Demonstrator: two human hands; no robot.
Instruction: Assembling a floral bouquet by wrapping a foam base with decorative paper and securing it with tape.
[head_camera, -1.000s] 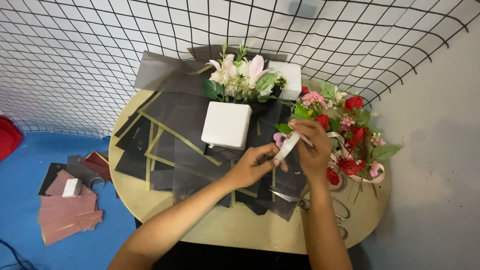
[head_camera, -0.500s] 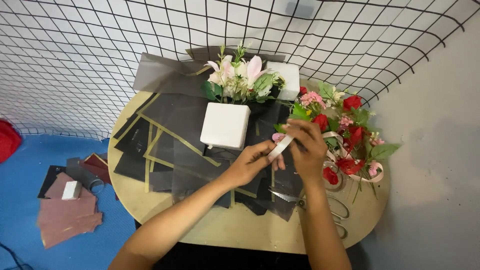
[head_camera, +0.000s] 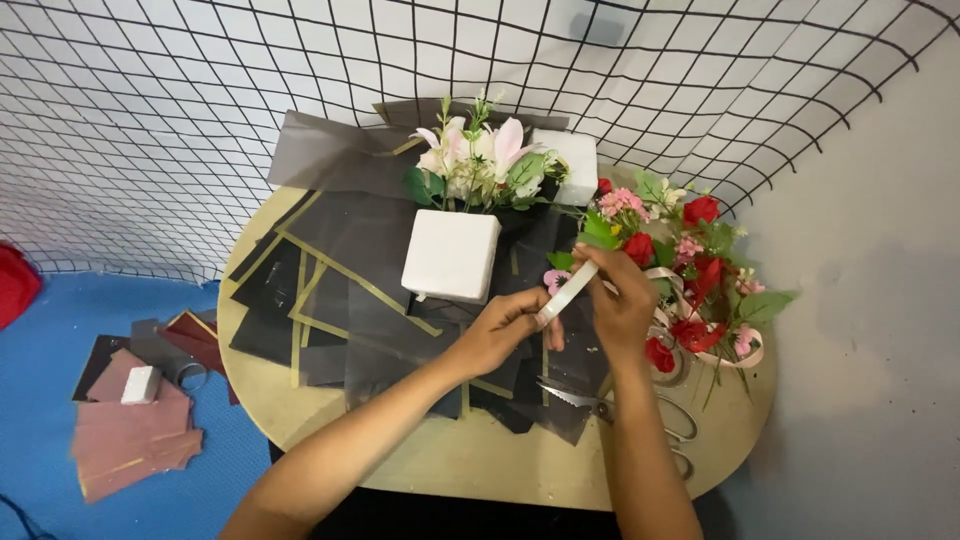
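Two hands meet over the counter (head_camera: 470, 470): right hand (head_camera: 625, 300) grips a tape roll (head_camera: 566, 293) above the black sheets (head_camera: 360, 300), left hand (head_camera: 500, 330) pinches its lower edge. Best to hold the roll steady and pull slowly, clear of the flowers (head_camera: 690, 270)

foam block (head_camera: 451, 256) on paper sheets (head_camera: 340, 270) at table (head_camera: 480, 465) centre, flowers (head_camera: 700, 260) right — scissors (head_camera: 620, 410) before them

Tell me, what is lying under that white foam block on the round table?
The white foam block rests on overlapping dark paper sheets with gold edges, spread over the round table. Whatever lies directly beneath the block is covered.
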